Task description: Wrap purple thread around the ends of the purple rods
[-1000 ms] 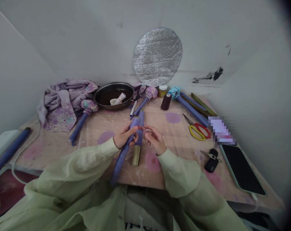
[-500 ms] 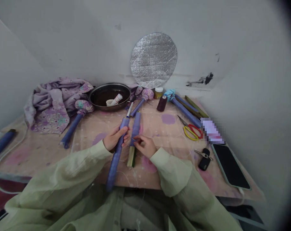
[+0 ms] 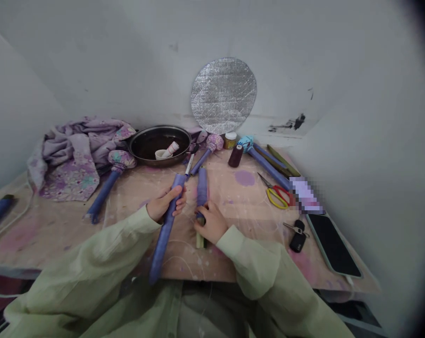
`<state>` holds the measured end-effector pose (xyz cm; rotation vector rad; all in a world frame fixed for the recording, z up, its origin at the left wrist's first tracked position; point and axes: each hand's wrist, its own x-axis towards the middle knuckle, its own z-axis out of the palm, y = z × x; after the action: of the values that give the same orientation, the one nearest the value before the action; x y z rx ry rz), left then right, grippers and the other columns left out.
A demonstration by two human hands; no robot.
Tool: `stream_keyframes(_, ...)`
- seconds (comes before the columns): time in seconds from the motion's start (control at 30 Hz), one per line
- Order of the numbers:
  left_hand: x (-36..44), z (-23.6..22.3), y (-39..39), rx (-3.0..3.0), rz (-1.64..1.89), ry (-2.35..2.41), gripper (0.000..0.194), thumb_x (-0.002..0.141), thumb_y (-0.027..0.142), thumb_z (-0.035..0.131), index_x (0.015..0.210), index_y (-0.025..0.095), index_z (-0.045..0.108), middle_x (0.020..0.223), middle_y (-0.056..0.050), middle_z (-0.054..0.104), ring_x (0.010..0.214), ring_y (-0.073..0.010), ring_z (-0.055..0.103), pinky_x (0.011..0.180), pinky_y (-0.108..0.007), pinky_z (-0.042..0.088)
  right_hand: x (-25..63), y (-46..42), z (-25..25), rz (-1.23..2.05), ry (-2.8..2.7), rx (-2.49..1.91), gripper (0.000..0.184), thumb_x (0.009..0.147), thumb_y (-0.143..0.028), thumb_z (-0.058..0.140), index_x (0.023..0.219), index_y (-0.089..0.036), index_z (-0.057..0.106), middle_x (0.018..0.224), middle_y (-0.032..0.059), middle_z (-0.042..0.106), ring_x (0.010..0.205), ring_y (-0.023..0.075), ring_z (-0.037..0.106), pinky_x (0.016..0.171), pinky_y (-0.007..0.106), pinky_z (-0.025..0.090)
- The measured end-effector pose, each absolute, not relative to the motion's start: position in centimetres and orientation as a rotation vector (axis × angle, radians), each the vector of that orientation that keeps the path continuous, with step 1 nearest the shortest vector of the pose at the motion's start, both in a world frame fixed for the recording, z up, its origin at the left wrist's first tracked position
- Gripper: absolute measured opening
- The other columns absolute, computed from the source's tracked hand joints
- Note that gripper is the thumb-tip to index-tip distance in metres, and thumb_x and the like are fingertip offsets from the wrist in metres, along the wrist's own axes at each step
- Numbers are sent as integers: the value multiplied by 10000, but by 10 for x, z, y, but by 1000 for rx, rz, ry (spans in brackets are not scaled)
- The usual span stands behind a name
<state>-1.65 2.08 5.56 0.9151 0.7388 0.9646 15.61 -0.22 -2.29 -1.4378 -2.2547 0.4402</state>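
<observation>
My left hand [image 3: 164, 204] is closed around a long purple-wrapped stick [image 3: 166, 230] that slants from the table's front edge toward the pan. Just to its right, my right hand [image 3: 209, 226] grips a second stick [image 3: 201, 193], purple-wrapped at the far end and bare bamboo at the near end, lying flat on the table [image 3: 233, 197]. The two sticks lie side by side, a little apart.
A dark pan [image 3: 159, 143] with a white cup stands at the back, purple cloth [image 3: 75, 155] to its left. Fabric-headed sticks [image 3: 109, 180], a thread spool [image 3: 235, 156], scissors [image 3: 277, 195], keys [image 3: 297, 237] and a phone [image 3: 332, 244] lie around. A foil disc [image 3: 223, 95] leans on the wall.
My hands have drawn apart, each taking one stick. The right hand left the thread work and closed over the partly wrapped stick, pressing it onto the table. The view shifted slightly.
</observation>
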Motion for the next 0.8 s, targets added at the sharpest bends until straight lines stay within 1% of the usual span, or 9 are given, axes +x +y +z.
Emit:
stream_keyframes(0.1, -13, 53, 22, 928, 964, 736, 394, 675, 440, 720, 819, 145, 501, 491, 61, 438, 404, -65, 401, 321, -151, 288, 168, 0, -20, 404, -2234, -1524, 271, 711, -214, 608, 974, -155, 643, 972, 98, 477, 923, 233, 490, 832, 372, 436)
stream_keyframes(0.17, -9, 50, 24, 945, 984, 736, 386, 687, 453, 704, 811, 145, 508, 502, 48, 481, 428, -72, 438, 355, -161, 322, 178, 1, -19, 379, -2226, -1572, 277, 700, -184, 605, 973, -152, 648, 973, 106, 473, 936, 251, 471, 838, 393, 425)
stream_keyframes(0.3, 4, 40, 31, 997, 1033, 739, 354, 712, 446, 686, 765, 132, 532, 601, -12, 612, 577, -99, 568, 577, -210, 472, 198, -1, -18, 348, -2208, -1642, 307, 692, -118, 574, 984, -167, 657, 987, 112, 460, 955, 261, 444, 849, 403, 410)
stream_keyframes(0.4, 15, 38, 31, 1029, 1012, 718, 341, 724, 444, 676, 785, 144, 526, 588, 2, 606, 640, -133, 614, 684, -265, 499, 209, -3, -18, 342, -2197, -1667, 347, 688, -94, 557, 1010, -177, 655, 1006, 116, 458, 982, 266, 435, 861, 406, 403)
stream_keyframes(0.47, 21, 41, 28, 1082, 981, 702, 331, 749, 449, 650, 830, 162, 505, 557, 37, 566, 616, -143, 621, 662, -285, 501, 214, -4, -18, 352, -2204, -1660, 351, 693, -96, 551, 1017, -185, 653, 1012, 112, 465, 992, 261, 441, 866, 401, 402)
stream_keyframes(0.57, 29, 55, 16, 1221, 951, 692, 293, 776, 412, 635, 803, 165, 480, 517, 66, 500, 510, -109, 557, 571, -246, 461, 217, -4, -14, 389, -2237, -1612, 382, 703, -130, 559, 1074, -190, 627, 1031, 106, 491, 1011, 256, 455, 874, 400, 402)
stream_keyframes(0.6, 31, 61, 11, 1303, 946, 714, 265, 804, 395, 606, 841, 166, 478, 527, 71, 493, 491, -100, 532, 582, -254, 465, 218, -4, -11, 411, -2240, -1574, 421, 695, -131, 561, 1110, -184, 607, 1038, 106, 505, 1018, 258, 459, 880, 408, 402)
stream_keyframes(0.7, 35, 81, -2, 1616, 922, 798, 225, 847, 349, 554, 961, 168, 483, 552, 48, 534, 540, -128, 556, 637, -282, 478, 223, -3, 6, 496, -2156, -1357, 498, 658, -82, 545, 1150, -155, 562, 1014, 101, 559, 999, 252, 492, 887, 422, 409)
stream_keyframes(0.8, 39, 92, -8, 1978, 1027, 923, 234, 804, 310, 611, 971, 176, 518, 754, -18, 630, 648, -159, 608, 638, -273, 470, 229, -5, 31, 538, -1932, -1117, 370, 726, -120, 549, 1092, -173, 571, 938, 74, 607, 909, 218, 545, 840, 396, 445)
